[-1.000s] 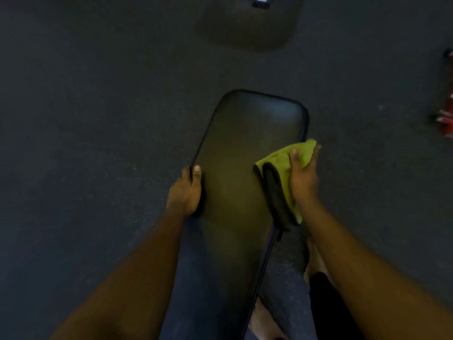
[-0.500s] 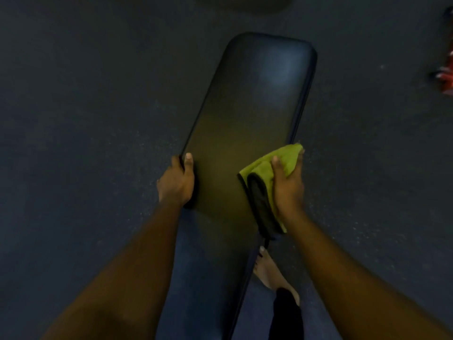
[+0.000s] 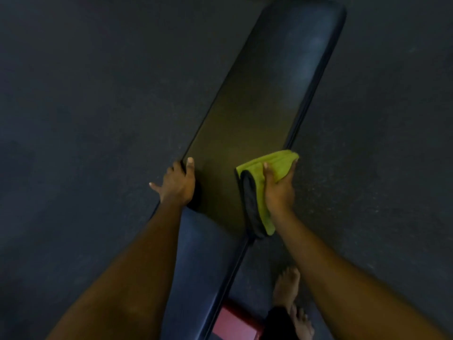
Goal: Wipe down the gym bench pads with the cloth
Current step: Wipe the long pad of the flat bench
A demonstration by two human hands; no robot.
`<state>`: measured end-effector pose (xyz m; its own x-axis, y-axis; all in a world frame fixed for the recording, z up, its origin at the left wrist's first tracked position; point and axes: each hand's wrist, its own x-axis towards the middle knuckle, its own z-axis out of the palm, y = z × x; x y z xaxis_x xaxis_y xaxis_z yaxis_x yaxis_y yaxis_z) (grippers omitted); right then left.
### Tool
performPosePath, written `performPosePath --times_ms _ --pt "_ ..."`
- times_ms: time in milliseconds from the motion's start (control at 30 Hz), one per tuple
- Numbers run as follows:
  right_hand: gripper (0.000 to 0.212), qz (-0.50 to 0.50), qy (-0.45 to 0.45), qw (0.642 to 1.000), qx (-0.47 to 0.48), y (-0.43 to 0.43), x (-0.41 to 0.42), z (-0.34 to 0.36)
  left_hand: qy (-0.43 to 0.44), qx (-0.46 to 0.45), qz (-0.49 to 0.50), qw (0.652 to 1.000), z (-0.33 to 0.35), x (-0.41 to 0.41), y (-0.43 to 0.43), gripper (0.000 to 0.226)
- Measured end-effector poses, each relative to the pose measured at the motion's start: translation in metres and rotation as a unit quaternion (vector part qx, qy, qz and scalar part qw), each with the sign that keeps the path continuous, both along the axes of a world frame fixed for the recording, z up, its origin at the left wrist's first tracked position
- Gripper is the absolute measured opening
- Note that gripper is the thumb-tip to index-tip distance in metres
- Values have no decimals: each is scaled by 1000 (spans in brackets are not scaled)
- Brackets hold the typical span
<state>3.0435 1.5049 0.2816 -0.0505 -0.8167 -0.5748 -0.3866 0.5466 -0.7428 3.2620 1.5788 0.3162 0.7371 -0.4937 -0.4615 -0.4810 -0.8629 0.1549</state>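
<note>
2 grips are on the long black glossy bench pad (image 3: 269, 94), which runs away from me at a slant over the dark speckled floor (image 3: 85, 94). My right grip (image 3: 279, 190) is closed around the folded yellow-green cloth (image 3: 282, 159), thumb on top and fingers curled over the pad's right edge, holding the cloth against it; a black layer of the cloth shows along its inner side. My left grip (image 3: 177, 186) lies loose on the left edge, thumb flat on top, fingers spread, holding nothing. Nearer me sit a dark blue pad (image 3: 196, 253), a red frame piece (image 3: 232, 322) and my bare foot (image 3: 285, 288).
</note>
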Motion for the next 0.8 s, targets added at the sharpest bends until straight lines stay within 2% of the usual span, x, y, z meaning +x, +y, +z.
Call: performPosePath --times_ms 100,200,333,400,533,700,800 --pt "92 -31 -2 1000 6 64 11 5 11 1 -8 1000 3 1 41 74" --pt "94 -10 -13 1000 18 136 3 7 19 3 -4 1000 5 1 76 73" --pt "89 25 0 998 52 142 -10 3 10 -18 -2 1000 2 0 117 70" --pt "90 4 13 999 37 139 -4 3 16 -27 2 1000 2 1 132 69" --pt "89 -46 17 999 21 206 12 5 26 -53 13 998 2 9 172 69" --pt "86 -22 -9 999 41 332 1 5 95 -109 16 989 11 18 255 62" --pt "82 -8 16 1000 20 330 -3 -6 128 -128 15 983 22 21 304 57"
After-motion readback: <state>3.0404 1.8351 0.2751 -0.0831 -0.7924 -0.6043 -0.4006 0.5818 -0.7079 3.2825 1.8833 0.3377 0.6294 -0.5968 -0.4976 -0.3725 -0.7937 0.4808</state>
